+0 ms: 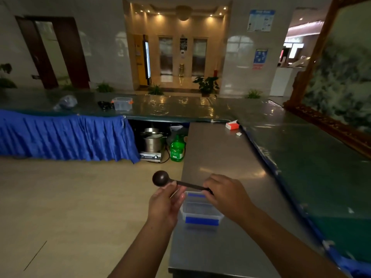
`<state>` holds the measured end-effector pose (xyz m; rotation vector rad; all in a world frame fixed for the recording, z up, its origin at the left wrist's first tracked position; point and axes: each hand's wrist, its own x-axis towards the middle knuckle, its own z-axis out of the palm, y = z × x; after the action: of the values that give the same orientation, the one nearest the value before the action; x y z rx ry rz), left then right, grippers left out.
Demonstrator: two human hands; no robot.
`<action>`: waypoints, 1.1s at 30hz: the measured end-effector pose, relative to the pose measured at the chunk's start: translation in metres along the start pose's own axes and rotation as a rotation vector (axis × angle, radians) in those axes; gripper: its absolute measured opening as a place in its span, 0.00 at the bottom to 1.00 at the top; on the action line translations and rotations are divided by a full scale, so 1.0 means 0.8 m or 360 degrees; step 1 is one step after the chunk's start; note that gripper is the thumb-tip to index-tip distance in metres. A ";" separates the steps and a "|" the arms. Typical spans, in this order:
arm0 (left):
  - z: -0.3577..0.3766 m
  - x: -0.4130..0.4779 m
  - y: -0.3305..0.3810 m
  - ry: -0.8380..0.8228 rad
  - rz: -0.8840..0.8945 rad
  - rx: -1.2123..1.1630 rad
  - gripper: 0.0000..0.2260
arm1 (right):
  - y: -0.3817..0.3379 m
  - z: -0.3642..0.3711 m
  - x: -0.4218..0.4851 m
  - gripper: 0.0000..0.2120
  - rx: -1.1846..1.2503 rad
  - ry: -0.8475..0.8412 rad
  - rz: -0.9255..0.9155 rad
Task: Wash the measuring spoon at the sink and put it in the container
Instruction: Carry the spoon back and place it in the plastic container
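You're holding a dark measuring spoon (176, 182) in both hands, just above a clear container (201, 211) w/ blue clips, which sits near the front edge of a steel surface (216, 149). Your right hand (226, 195) has its fingers (208, 180) closed round the handle end, over the container's far rim. Your left hand (165, 205) pinches the neck near the bowl, which sticks out left of the container, past the surface edge. The two-hand hold probably keeps the spoon level for lowering in. No sink in view, so can't tell if it's washed. A red & white box (232, 125) lies well beyond the container.
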<state>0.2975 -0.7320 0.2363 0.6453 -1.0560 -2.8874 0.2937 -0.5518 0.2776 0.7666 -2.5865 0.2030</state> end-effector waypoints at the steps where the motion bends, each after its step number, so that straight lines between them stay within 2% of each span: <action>1: -0.001 0.006 0.000 0.0016 -0.0009 0.0002 0.03 | 0.000 0.004 0.004 0.04 0.0009 -0.0005 0.0002; 6: 0.004 0.036 -0.011 0.0042 -0.0068 0.0105 0.04 | 0.019 0.034 0.010 0.06 0.0035 -0.0038 0.0149; 11: 0.012 0.081 -0.037 0.0063 -0.0172 0.0170 0.08 | 0.056 0.077 0.015 0.04 0.0081 -0.0114 0.0276; 19: 0.027 0.169 -0.085 0.0264 -0.0289 0.0217 0.06 | 0.124 0.165 0.029 0.04 0.0269 -0.0223 0.0341; 25: 0.013 0.219 -0.120 0.0341 -0.0469 0.0212 0.12 | 0.153 0.229 0.018 0.02 0.0368 -0.0385 0.0458; 33: -0.027 0.288 -0.154 0.0400 -0.0755 0.0101 0.21 | 0.163 0.301 0.017 0.10 0.0302 -0.0653 0.0617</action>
<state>0.1117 -0.6816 0.0580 1.3918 -1.0854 -3.0265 0.1243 -0.5108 0.0653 0.3864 -3.1287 0.4542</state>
